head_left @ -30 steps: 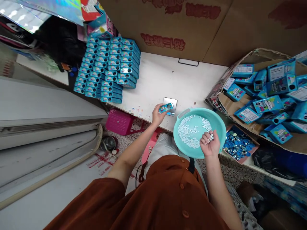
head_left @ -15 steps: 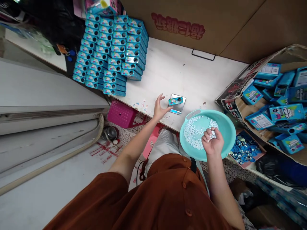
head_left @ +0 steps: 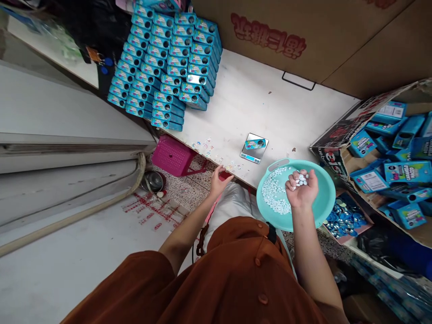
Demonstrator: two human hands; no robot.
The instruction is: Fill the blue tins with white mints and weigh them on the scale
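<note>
My right hand (head_left: 302,191) is palm up over a turquoise basin (head_left: 324,191), its fingers curled round several small white round candies (head_left: 299,180). More of these white candies (head_left: 275,195) lie loose on the left side of the basin. My left hand (head_left: 220,181) is at the table's front edge, thumb and fingers apart, with nothing in it. Beyond it, a small digital scale (head_left: 258,155) with a mirror-like plate rests on the white table (head_left: 243,96). One blue tin (head_left: 255,144) with a dark round opening lies on the scale, apart from both hands.
Stacked blue tins (head_left: 168,67) stand at the back left. On the right, a cardboard box (head_left: 359,158) holds jumbled blue tins, beside a shallow tray of round metal lids (head_left: 346,218). Small stickers (head_left: 205,146) dot the table edge. A magenta stool (head_left: 173,155) stands below.
My left hand has drawn back from the scale and the tin to the table's front edge. My right hand stays over the basin, still holding candies, its fingers slightly more open. The view has shifted slightly.
</note>
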